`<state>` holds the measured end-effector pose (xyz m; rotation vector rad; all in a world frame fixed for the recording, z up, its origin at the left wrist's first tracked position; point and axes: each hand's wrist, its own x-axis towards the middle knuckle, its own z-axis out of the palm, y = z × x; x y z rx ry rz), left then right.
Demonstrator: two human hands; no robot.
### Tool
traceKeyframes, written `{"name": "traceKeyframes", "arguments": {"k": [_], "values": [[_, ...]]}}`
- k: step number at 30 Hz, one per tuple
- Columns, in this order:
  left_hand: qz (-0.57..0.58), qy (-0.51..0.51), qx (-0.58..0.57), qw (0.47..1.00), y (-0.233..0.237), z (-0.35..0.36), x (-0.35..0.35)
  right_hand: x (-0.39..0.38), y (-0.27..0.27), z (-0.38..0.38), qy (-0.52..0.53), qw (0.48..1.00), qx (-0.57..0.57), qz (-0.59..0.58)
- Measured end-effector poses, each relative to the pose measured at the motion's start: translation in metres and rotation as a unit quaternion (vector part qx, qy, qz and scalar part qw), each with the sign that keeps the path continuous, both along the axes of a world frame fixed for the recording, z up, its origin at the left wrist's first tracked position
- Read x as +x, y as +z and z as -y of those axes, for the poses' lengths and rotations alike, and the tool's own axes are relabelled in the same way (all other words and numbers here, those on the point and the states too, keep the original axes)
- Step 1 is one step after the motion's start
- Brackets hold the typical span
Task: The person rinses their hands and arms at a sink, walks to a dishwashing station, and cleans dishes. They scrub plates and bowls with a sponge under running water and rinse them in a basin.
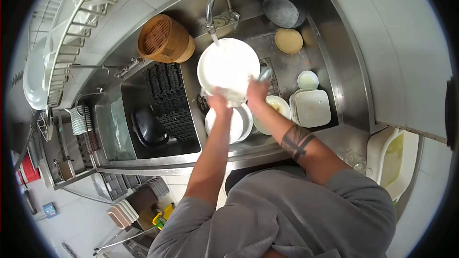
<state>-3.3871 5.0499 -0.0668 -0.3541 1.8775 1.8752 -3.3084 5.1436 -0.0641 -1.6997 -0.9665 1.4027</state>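
A large round white plate (228, 62) is under the stream of the running tap (210, 27). Closed on the plate's lower left edge is my left hand (218, 101), slightly smeared by motion. At the lower right edge, my right hand (258, 90) is closed and blurred. A pale bluish thing (265, 73) sticks out past its fingers, too blurred to name. Below my hands, stacked white bowls (229, 126) stand in the sink, and a white dish with yellowish scraps (276, 107) lies partly behind my right forearm.
Square white plates (313, 108) and a small white bowl (308, 80) stand at right. A tan dish (289, 41) and a dark pan (281, 12) lie further back. Bamboo steamers (165, 38) stand at left, beside the basin with black mats (167, 98). A wire rack (71, 33) hangs upper left.
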Motion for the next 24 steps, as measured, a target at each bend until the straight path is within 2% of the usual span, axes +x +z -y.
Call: {"name": "traceKeyframes", "arguments": {"k": [1,3,4,5,6,8,9,10,11,12,13,14,15,17,18,19,20,21,22,23,24], "values": [[-0.009,-0.047,0.015,0.999,-0.068,-0.002,0.000,0.007,0.020,0.014,0.065,0.978,-0.129,-0.149],[-0.001,0.031,0.074,0.997,-0.056,-0.002,0.017,0.037,0.012,0.007,0.206,0.928,-0.145,-0.274],[-0.043,-0.011,0.046,0.998,-0.044,0.002,0.001,0.050,0.010,-0.008,0.208,0.929,-0.142,-0.270],[-0.084,-0.053,0.018,0.995,-0.027,0.006,-0.020,0.061,0.021,-0.028,0.302,0.926,-0.150,-0.173],[-0.132,-0.077,0.063,0.986,0.002,0.002,-0.022,0.070,0.031,-0.042,0.392,0.904,-0.158,-0.071],[-0.277,-0.209,-0.063,0.936,0.018,-0.005,-0.027,0.072,0.038,-0.061,0.372,0.924,0.081,0.045],[-0.342,-0.256,-0.115,0.897,0.017,-0.007,-0.025,0.068,0.068,-0.074,0.379,0.922,0.045,-0.059],[-0.342,-0.252,-0.117,0.898,0.022,-0.009,-0.019,0.061,0.100,-0.086,0.378,0.911,0.007,-0.164],[-0.206,-0.267,-0.067,0.939,0.029,-0.016,-0.008,0.052,0.111,-0.095,0.380,0.910,0.008,-0.165],[-0.063,-0.278,-0.016,0.958,0.038,-0.023,0.006,0.042,0.117,-0.103,0.362,0.893,-0.054,-0.263],[-0.063,-0.279,-0.017,0.958,0.050,-0.030,0.022,0.032,0.119,-0.110,0.338,0.863,-0.116,-0.356],[-0.072,-0.302,-0.005,0.951,0.063,-0.039,0.039,0.016,0.085,-0.116,0.343,0.870,-0.143,-0.322],[-0.082,-0.325,0.008,0.942,0.070,-0.045,0.047,0.014,0.072,-0.108,0.369,0.842,-0.179,-0.350],[-0.018,-0.188,0.175,0.966,-0.019,-0.055,0.031,0.015,0.040,-0.073,0.433,0.848,-0.088,-0.294],[-0.214,-0.251,-0.105,0.938,-0.048,-0.059,0.007,0.016,0.017,-0.051,0.344,0.853,-0.156,-0.359],[-0.142,-0.234,-0.148,0.950,-0.001,-0.062,0.005,0.019,0.001,-0.031,0.251,0.845,-0.223,-0.417],[-0.193,-0.264,-0.247,0.912,0.000,-0.056,-0.012,0.026,0.020,-0.019,0.256,0.845,-0.224,-0.413],[-0.239,-0.290,-0.344,0.860,-0.001,-0.048,-0.031,0.035,0.063,-0.010,0.218,0.855,-0.224,-0.414],[-0.234,-0.285,-0.345,0.863,-0.027,-0.031,-0.047,0.040,0.097,-0.007,0.179,0.863,-0.223,-0.415],[-0.375,-0.313,-0.294,0.822,-0.073,-0.014,-0.064,0.036,0.113,-0.016,0.183,0.863,-0.225,-0.414],[-0.506,-0.336,-0.236,0.758,-0.098,-0.004,-0.072,0.028,0.124,-0.032,0.194,0.880,-0.171,-0.399]]}}
